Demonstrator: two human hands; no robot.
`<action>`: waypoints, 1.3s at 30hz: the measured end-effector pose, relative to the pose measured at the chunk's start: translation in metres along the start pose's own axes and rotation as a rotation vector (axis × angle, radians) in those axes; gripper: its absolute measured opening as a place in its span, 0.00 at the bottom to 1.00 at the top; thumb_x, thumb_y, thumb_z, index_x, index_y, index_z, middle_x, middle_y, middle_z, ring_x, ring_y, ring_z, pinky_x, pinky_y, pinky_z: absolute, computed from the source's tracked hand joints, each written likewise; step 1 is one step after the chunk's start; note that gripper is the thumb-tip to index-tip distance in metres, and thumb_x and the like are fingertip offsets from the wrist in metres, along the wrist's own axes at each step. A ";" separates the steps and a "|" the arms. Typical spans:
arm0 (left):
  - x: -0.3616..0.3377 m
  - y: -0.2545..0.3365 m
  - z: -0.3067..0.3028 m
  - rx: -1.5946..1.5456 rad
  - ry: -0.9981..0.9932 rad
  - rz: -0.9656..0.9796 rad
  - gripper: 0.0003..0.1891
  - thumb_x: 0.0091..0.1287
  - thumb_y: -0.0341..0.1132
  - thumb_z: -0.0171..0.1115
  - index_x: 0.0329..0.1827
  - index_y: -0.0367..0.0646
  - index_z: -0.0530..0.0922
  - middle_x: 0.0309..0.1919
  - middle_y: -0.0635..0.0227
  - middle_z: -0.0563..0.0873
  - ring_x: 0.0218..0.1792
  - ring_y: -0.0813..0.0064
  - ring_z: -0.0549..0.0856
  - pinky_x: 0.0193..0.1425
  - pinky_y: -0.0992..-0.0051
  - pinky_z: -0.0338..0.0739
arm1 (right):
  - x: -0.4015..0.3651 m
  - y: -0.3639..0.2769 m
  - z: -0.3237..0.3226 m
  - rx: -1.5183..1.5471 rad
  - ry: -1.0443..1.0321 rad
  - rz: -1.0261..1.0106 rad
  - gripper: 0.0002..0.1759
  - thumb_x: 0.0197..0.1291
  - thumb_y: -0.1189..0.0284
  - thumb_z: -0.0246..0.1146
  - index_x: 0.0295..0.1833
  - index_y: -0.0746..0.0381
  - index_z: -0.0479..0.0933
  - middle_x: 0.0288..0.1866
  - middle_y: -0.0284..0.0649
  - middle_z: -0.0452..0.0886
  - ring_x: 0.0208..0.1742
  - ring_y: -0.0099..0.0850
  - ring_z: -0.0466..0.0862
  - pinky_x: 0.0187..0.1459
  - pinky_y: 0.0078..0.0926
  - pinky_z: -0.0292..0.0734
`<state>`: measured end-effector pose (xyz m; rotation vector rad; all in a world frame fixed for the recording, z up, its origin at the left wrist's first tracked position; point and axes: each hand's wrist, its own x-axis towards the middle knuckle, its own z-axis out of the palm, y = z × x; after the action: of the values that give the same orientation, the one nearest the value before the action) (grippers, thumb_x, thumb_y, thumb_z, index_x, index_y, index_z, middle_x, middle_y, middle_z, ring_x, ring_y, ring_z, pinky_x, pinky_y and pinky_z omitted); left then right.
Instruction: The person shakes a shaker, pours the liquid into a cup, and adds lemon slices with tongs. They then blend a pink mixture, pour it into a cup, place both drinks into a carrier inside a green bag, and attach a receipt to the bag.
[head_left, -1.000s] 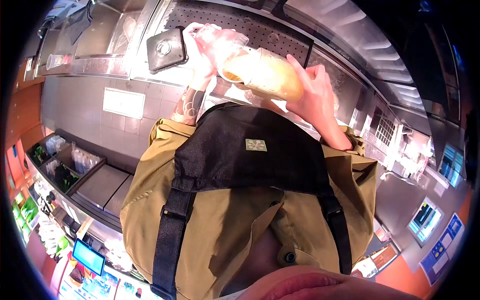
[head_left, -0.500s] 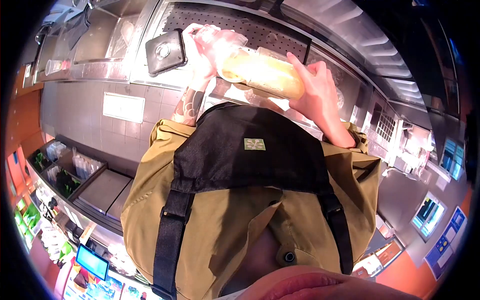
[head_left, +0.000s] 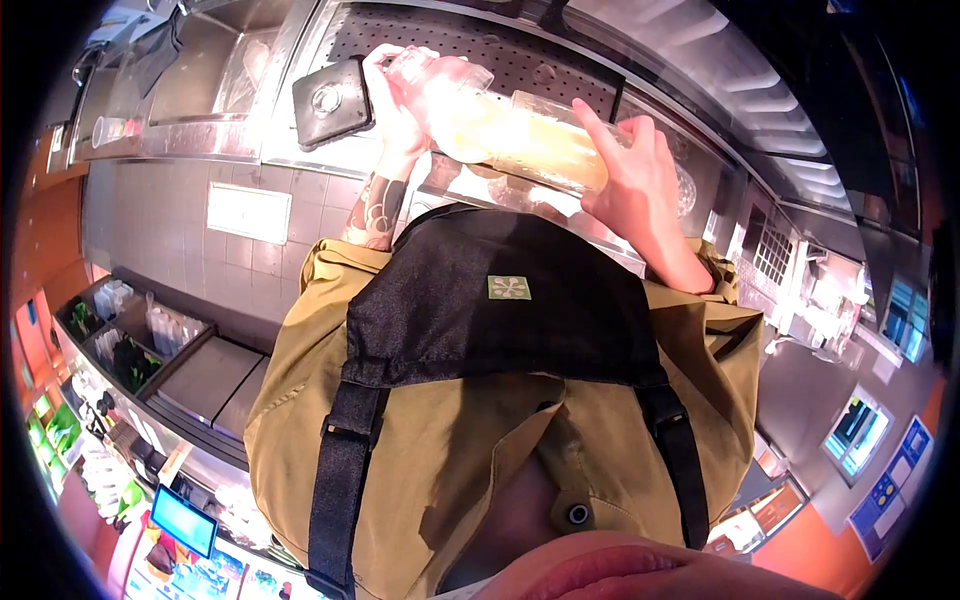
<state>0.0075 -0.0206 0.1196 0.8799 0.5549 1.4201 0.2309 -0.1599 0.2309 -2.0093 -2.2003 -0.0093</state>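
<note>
My left hand [head_left: 396,110], at the end of a tattooed forearm, is closed around a clear plastic cup [head_left: 452,90], overexposed and pinkish in the glare. My right hand [head_left: 637,170] grips the base end of a clear cylindrical jug [head_left: 550,143] tipped nearly on its side. Pale yellow liquid lies along the jug's lower side, and its mouth end meets the cup. Glare hides the exact contact between the two vessels. Beside my left wrist is a black square lid-like piece [head_left: 333,103] with a round centre.
A perforated dark drain panel [head_left: 515,70] lies behind the hands. Metal sink basins [head_left: 195,90] and a small clear cup [head_left: 115,130] are at the left. Round clear lids or cups sit below the jug. A metal counter edge [head_left: 215,142] runs in front.
The yellow liquid fills less of the jug, and its upper side now looks clear. My right hand has shifted slightly; my left hand stays nearly in place.
</note>
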 end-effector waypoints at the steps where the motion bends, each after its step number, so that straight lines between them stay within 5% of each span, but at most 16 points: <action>1: 0.000 -0.001 -0.001 0.032 0.001 0.015 0.22 0.78 0.55 0.34 0.56 0.47 0.66 0.50 0.58 0.78 0.54 0.61 0.80 0.60 0.58 0.78 | 0.000 0.000 0.000 -0.002 -0.003 0.002 0.55 0.27 0.79 0.72 0.70 0.38 0.68 0.47 0.48 0.71 0.44 0.46 0.75 0.45 0.39 0.77; 19: 0.005 -0.008 -0.008 -0.248 0.111 -0.109 0.21 0.78 0.55 0.36 0.52 0.47 0.67 0.45 0.62 0.79 0.48 0.66 0.80 0.56 0.65 0.78 | 0.007 -0.001 -0.012 -0.004 0.087 -0.166 0.49 0.34 0.86 0.62 0.70 0.46 0.69 0.39 0.47 0.68 0.37 0.43 0.70 0.38 0.39 0.70; 24: 0.009 -0.021 -0.028 -0.373 0.151 -0.190 0.21 0.78 0.55 0.37 0.52 0.48 0.70 0.46 0.64 0.80 0.48 0.67 0.81 0.56 0.65 0.78 | 0.011 -0.005 -0.023 -0.124 0.016 -0.144 0.54 0.30 0.83 0.68 0.70 0.39 0.68 0.45 0.47 0.71 0.44 0.45 0.74 0.44 0.37 0.75; 26: 0.007 -0.017 -0.026 -0.318 0.179 -0.195 0.23 0.77 0.56 0.37 0.53 0.48 0.71 0.46 0.64 0.80 0.50 0.66 0.81 0.57 0.64 0.78 | 0.015 -0.008 -0.027 -0.179 0.050 -0.207 0.51 0.33 0.83 0.66 0.70 0.40 0.68 0.44 0.45 0.70 0.44 0.44 0.74 0.44 0.36 0.75; 29: 0.003 -0.001 -0.009 -0.158 0.252 -0.254 0.38 0.72 0.66 0.31 0.64 0.40 0.66 0.61 0.48 0.76 0.61 0.47 0.77 0.64 0.50 0.75 | 0.026 -0.017 -0.031 -0.285 0.133 -0.327 0.46 0.39 0.83 0.62 0.69 0.41 0.69 0.42 0.44 0.69 0.43 0.42 0.74 0.44 0.35 0.76; 32: -0.003 0.012 -0.002 -0.237 0.242 -0.331 0.35 0.73 0.63 0.32 0.64 0.40 0.66 0.61 0.48 0.75 0.62 0.47 0.77 0.64 0.49 0.75 | 0.037 -0.030 -0.039 -0.359 0.179 -0.410 0.40 0.45 0.81 0.58 0.67 0.42 0.70 0.43 0.44 0.69 0.43 0.40 0.74 0.44 0.35 0.76; 35: 0.003 -0.005 -0.024 -0.362 0.279 -0.207 0.29 0.74 0.61 0.38 0.53 0.44 0.73 0.49 0.57 0.81 0.51 0.59 0.83 0.59 0.61 0.79 | 0.043 -0.019 -0.032 -0.338 0.267 -0.432 0.38 0.43 0.77 0.63 0.65 0.42 0.71 0.40 0.41 0.68 0.37 0.37 0.72 0.43 0.34 0.74; 38: 0.000 0.033 0.016 -0.220 0.376 -0.241 0.22 0.76 0.53 0.42 0.51 0.43 0.73 0.48 0.57 0.80 0.52 0.60 0.82 0.57 0.63 0.79 | 0.039 -0.009 -0.021 -0.050 -0.039 -0.166 0.44 0.40 0.77 0.69 0.68 0.41 0.69 0.44 0.42 0.70 0.41 0.41 0.74 0.47 0.37 0.75; 39: 0.000 0.035 0.016 0.048 0.298 -0.075 0.19 0.76 0.49 0.45 0.52 0.42 0.72 0.49 0.57 0.80 0.53 0.61 0.81 0.58 0.64 0.78 | 0.037 -0.010 -0.015 0.102 -0.072 -0.067 0.46 0.39 0.76 0.71 0.69 0.41 0.68 0.46 0.42 0.70 0.44 0.42 0.74 0.48 0.37 0.75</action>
<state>-0.0012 -0.0257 0.1570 0.6809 0.8414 1.4839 0.2201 -0.1262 0.2512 -1.9103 -2.2613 0.1663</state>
